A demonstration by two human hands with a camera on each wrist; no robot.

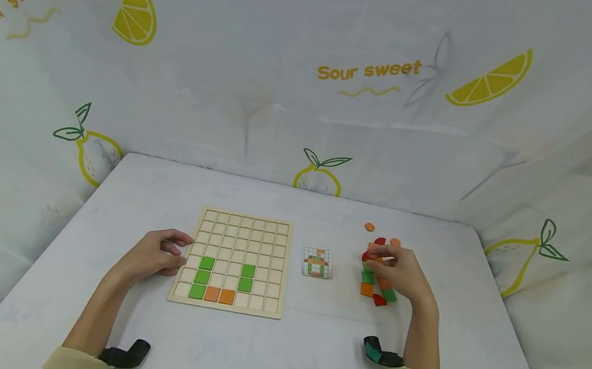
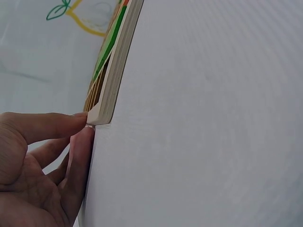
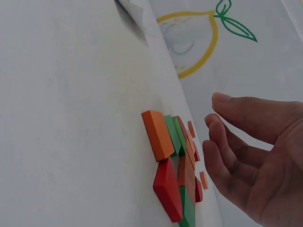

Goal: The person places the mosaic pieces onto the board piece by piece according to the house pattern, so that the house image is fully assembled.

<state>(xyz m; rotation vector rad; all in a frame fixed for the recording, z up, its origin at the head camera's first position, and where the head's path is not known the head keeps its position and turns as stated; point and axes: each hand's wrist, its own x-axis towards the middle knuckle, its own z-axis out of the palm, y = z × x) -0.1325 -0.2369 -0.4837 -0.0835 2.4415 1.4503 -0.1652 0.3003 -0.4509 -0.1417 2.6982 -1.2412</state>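
Note:
A pale wooden grid board lies left of the middle of the table. Three green squares stand in a column at its lower left, two more green squares farther right, and two orange squares in the bottom row. My left hand touches the board's left edge with thumb and fingertips, fingers relaxed. Over a pile of blocks at the right hovers my right hand. Its thumb and fingers are slightly apart, with nothing visible between them. Among the blocks are an orange block and a red block.
A small pattern card with a coloured grid picture lies between board and pile. One orange round piece sits apart, behind the pile. Both wrists wear black bands. White cloth with lemon prints hangs behind the white table.

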